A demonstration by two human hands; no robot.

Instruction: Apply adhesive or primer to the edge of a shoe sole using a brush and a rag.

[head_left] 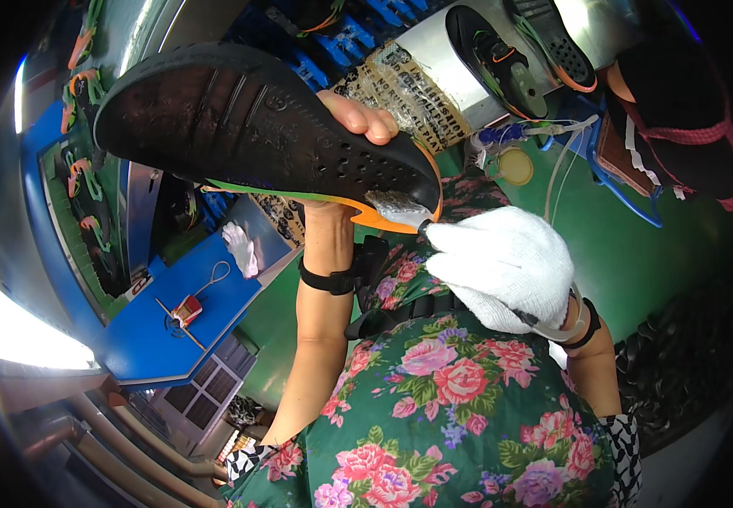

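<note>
A black shoe (248, 127) with an orange and green edge is held up, its underside facing me. Small holes dot the heel part, and grooves cross the forefoot. My bare left hand (356, 117) is wrapped around it near the heel; the palm is hidden behind the shoe. In a white knit glove, my right hand (502, 267) is closed on a brush (400, 207). The wet-looking pale bristles touch the heel part beside the orange edge. Most of the brush handle is hidden in the glove.
Two similar shoes (495, 63) lie on a metal surface at the back, near printed brown tape (404, 89). A blue table (163, 330) at left bears a glove (241, 250) and a red object (187, 311). More shoes (87, 182) hang beyond; a dark chair (680, 127) stands right.
</note>
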